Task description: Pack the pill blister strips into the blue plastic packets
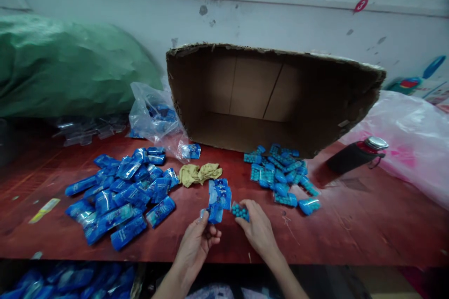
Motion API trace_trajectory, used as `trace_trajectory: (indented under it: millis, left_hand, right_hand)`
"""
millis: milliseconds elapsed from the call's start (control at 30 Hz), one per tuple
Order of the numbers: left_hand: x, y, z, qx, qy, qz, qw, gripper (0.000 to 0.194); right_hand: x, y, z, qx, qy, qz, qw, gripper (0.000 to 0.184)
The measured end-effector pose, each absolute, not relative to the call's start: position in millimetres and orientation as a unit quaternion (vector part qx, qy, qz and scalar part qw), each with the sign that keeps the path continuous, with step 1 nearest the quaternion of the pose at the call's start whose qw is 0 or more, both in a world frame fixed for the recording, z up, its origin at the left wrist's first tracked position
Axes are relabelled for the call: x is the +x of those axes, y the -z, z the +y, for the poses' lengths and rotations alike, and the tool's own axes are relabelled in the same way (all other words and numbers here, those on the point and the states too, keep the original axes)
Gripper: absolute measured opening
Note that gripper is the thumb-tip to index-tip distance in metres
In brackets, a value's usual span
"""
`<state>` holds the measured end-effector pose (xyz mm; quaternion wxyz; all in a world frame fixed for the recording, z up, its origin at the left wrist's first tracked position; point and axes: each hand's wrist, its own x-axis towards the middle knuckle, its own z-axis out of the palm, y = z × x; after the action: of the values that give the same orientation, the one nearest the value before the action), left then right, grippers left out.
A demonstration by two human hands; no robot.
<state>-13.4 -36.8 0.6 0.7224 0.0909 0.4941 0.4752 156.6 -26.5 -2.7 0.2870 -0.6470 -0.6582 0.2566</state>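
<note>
Your left hand (199, 238) pinches a blue printed card (214, 216); your right hand (258, 226), just beside, grips a clear packet of turquoise balls (240, 211). More blue cards (220, 191) lie right ahead on the red table (336, 233), crumpled yellowish cloth (199, 174) behind. Heap of blue packets (122, 191) on your left, ball-filled packets (289, 175) on your right, near the mouth of a cardboard box (259, 84). Dark bottle (347, 156) farther right; green sack (70, 65) back left.
</note>
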Motion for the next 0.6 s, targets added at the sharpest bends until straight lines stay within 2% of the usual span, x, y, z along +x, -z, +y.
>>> trace_trajectory:
  millis: [100, 200, 600]
  left_hand:
    - [-14.3, 1.9, -36.1, 0.111, -0.484, 0.503, 0.707, 0.026]
    - [-15.4, 2.6, -34.1, 0.126, -0.491, 0.506, 0.698, 0.026]
    - [-19.0, -1.4, -32.6, 0.169, -0.492, 0.498, 0.693, 0.025]
  right_hand:
    - [149.2, -9.3, -27.3, -0.604, -0.417, -0.567, 0.374, 0.021]
    - [139.4, -17.6, -32.5, -0.559, -0.508, -0.515, 0.405, 0.030]
    - [132.6, -28.3, -40.3, -0.544, -0.460, -0.576, 0.401, 0.024]
